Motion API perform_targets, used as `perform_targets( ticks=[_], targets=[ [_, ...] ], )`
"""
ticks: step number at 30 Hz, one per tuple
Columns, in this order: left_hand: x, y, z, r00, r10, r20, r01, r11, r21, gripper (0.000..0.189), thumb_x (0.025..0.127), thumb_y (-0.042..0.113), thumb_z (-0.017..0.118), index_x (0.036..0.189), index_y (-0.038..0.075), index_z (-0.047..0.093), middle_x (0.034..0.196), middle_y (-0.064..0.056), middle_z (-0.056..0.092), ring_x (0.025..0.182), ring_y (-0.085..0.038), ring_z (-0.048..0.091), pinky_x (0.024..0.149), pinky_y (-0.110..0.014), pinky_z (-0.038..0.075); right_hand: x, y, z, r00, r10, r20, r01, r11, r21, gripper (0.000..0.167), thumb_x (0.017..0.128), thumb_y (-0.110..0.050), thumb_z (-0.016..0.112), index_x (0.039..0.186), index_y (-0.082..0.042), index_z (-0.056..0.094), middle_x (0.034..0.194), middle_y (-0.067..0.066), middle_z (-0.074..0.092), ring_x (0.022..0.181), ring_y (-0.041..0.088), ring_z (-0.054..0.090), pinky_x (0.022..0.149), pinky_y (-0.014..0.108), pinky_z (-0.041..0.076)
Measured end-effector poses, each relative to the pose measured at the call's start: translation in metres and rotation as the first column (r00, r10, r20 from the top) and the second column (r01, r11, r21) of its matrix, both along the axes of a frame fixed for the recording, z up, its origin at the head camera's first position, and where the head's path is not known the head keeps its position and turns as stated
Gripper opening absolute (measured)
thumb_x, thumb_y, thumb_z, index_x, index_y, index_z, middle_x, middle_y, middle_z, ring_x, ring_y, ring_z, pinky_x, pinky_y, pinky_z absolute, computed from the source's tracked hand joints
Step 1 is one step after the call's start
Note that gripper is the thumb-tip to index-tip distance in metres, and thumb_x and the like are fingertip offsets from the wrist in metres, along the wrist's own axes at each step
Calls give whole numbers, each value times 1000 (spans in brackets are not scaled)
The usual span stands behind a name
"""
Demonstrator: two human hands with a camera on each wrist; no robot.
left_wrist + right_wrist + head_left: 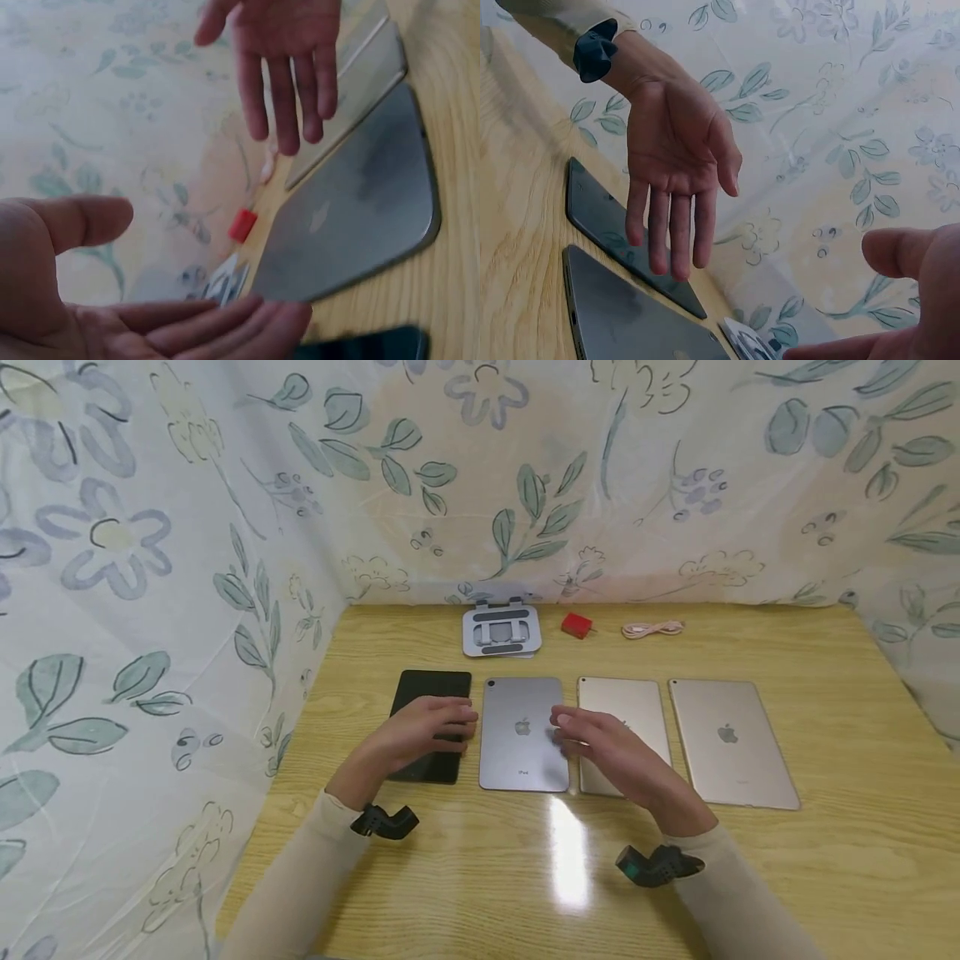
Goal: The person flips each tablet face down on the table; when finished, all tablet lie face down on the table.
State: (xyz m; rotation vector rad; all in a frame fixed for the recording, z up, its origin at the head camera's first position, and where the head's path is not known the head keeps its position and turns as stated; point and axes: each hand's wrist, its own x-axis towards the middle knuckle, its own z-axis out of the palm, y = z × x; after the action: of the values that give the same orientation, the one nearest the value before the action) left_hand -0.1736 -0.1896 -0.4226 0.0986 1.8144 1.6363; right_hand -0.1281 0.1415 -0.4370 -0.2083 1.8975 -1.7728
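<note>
Four tablets lie in a row on the wooden table. At the left is one with a black face (429, 685); beside it a grey iPad (522, 752) lies back up, then a gold iPad (618, 693) and a paler gold iPad (738, 752). My left hand (420, 731) hovers over the black tablet, fingers extended toward the grey iPad. Over the gold iPad hangs my right hand (611, 747), its fingertips above the grey iPad's right edge. Both palms face each other, and neither holds anything, as the left hand (673, 165) seen in the right wrist view also shows.
Behind the tablets stand a folded silver stand (501, 631), a red charger plug (577, 626) and a bundled pink cable (652, 629). A floral cloth (525, 485) hangs along the table's back and left side. Each wrist wears a small black camera.
</note>
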Motion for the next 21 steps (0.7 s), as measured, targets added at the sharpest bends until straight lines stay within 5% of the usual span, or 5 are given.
perform_targets(
  ticks=[11, 15, 21],
  targets=[
    [-6, -76, 9, 1000, -9, -17, 12, 986, 164, 58, 116, 8, 53, 165, -13, 32, 169, -32, 41, 152, -34, 55, 120, -39, 54, -25, -41, 3, 998, -8, 67, 23, 974, -227, 58, 111, -17, 64, 161, 6, 46, 167, 29, 47, 151, 36, 56, 117, 34, 55],
    [-5, -98, 13, 1000, 25, -14, -23, 990, 142, 58, 116, 8, 53, 166, -12, 31, 168, -32, 43, 145, -27, 63, 118, -39, 55, -33, -57, -3, 993, -9, 117, 43, 956, -291, 57, 112, -11, 60, 161, 12, 42, 166, 32, 47, 150, 38, 57, 121, 39, 53],
    [-7, -121, 13, 999, 45, -11, -44, 996, 82, 60, 117, 12, 51, 167, -12, 28, 171, -34, 37, 154, -38, 52, 124, -45, 49, -41, -87, -10, 968, 0, 249, 90, 933, -350, 58, 112, -11, 57, 160, 14, 38, 167, 34, 44, 156, 42, 47, 132, 50, 40]
  ],
)
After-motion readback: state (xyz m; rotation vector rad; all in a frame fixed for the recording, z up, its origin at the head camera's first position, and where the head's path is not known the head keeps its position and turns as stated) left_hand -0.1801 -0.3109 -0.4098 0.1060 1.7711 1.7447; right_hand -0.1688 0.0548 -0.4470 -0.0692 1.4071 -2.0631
